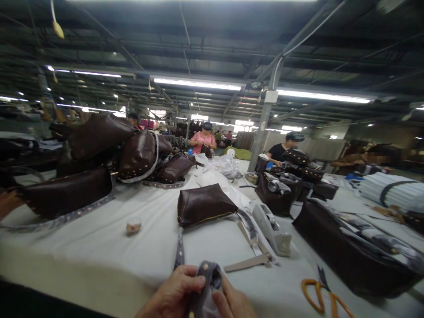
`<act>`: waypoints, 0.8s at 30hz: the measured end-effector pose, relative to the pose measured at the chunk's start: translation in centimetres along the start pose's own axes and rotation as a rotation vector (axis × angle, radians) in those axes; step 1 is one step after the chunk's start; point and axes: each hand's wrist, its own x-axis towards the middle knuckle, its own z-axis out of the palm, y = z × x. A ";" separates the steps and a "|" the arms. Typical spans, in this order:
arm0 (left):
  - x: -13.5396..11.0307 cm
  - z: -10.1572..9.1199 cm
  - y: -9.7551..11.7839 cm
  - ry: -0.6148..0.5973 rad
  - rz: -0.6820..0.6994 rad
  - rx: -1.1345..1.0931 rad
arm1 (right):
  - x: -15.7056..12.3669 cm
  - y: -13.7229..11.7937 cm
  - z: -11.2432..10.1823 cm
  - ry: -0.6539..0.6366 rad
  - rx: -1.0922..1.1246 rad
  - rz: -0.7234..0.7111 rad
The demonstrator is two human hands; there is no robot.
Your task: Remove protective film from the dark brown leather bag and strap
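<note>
At the bottom centre, my left hand (174, 291) pinches a dark studded bag strap (206, 278) that has a clear plastic wrap around it. My right hand (234, 300) closes on the same strap from the other side, where it is bent into a loop. A dark brown leather bag (205, 204) with a zip along its near edge lies flat just beyond both hands. A wrapped strap length (179, 251) runs from the bag's left corner down toward my left hand.
Orange-handled scissors (326, 293) and a tape dispenser (270, 229) lie to the right, near a beige strip (248, 263). Brown bags (66, 190) pile up at left; a large dark bag (351, 247) stands at right. A small clear cup (133, 226) sits left. Co-workers (202, 140) are across the table.
</note>
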 end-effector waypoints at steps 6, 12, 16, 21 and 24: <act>-0.1 -0.2 0.7 -0.029 -0.019 0.043 | 0.0 -2.8 -5.3 0.352 -0.418 -0.650; -0.2 0.3 0.5 -0.120 -0.079 0.026 | 0.8 -4.7 -6.1 0.036 -0.701 -1.060; -0.2 0.4 0.1 -0.123 -0.092 0.036 | 1.2 -4.9 -5.5 -0.013 -0.696 -1.094; 0.4 0.3 -0.2 -0.024 -0.049 0.158 | 1.4 -3.5 -4.7 0.119 -0.739 -1.080; 0.7 0.9 0.1 0.042 -0.026 0.253 | 1.6 -2.1 -4.1 0.214 -0.785 -1.027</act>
